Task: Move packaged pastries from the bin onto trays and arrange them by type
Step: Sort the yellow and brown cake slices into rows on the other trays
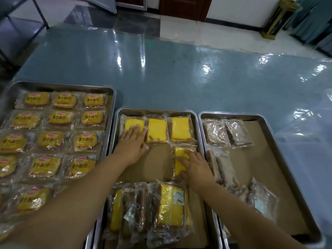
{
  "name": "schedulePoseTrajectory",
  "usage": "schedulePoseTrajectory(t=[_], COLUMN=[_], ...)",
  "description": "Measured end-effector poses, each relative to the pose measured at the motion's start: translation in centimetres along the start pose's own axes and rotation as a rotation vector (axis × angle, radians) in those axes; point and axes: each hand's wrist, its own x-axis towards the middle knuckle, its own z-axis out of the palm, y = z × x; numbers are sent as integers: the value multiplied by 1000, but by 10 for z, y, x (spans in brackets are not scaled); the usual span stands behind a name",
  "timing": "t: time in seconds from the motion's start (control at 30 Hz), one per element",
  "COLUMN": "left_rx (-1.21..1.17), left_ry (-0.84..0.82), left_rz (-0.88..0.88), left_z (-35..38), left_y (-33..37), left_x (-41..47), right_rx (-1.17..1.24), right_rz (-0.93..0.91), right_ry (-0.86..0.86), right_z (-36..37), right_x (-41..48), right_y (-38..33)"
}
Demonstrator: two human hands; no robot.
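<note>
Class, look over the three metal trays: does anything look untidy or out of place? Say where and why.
Yes. At the near end of the middle steel tray, a heap of clear-wrapped yellow cake slices lies overlapping, some on edge, unlike the neat far row of three. Brown showing among them may be another type.

So the bench [179, 78] is a glossy blue-green top with light glare all over it. Three metal trays sit straight on it. Going off the middle tray [154, 110]: the left tray [59, 85] is just beside it on its left and reaches further back. The right tray [233, 114] is just beside it on its right, rims nearly touching, back edges about level.
</note>
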Motion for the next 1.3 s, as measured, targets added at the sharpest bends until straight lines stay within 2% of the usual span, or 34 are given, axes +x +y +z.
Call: schedulePoseTrajectory(t=[0.3,0.4,0.47,0.53,0.6,0.67,0.77,0.87,0.97,1.1,1.17,1.3], left_rx=[64,53,101,93,-27,-264,-649,-868,-1012,-887,-992,-1203], left_ry=[-46,5,52,91,110,67,-122,-285,-315,-323,-247,72], left_rz=[45,72,118,155,164,161,93,-18,-83,-55,-94,-325], left_z=[1,-4,-4,-2,2,8,14,13,11,18,20,19], left_y=[1,5,11,16,23,32,45,46,42,36,33,27], left_x=[2,-5,-15,-27,-41,-54,-70,-77,-83,-85,-87,-87], right_rx=[-35,3,64,216,348,447,684,946,1106,1176,1176,1198], right_rz=[-38,-49,-110,-151,-151,-121,3,62,95,144,156,145], right_ry=[-53,14,62,7,-114,-214,-267,-290,-202,81,178,337], right_z=[-1,-2,-2,-2,-1,0,-3,-18,-47,-69,-69,-56], right_x=[-1,-2,-4,-10,-16,-19,-18,-14,-6,9,16,21], right_y=[10,8,4,-4,-9,-11,-14,-12,-5,-9,-19,-43])
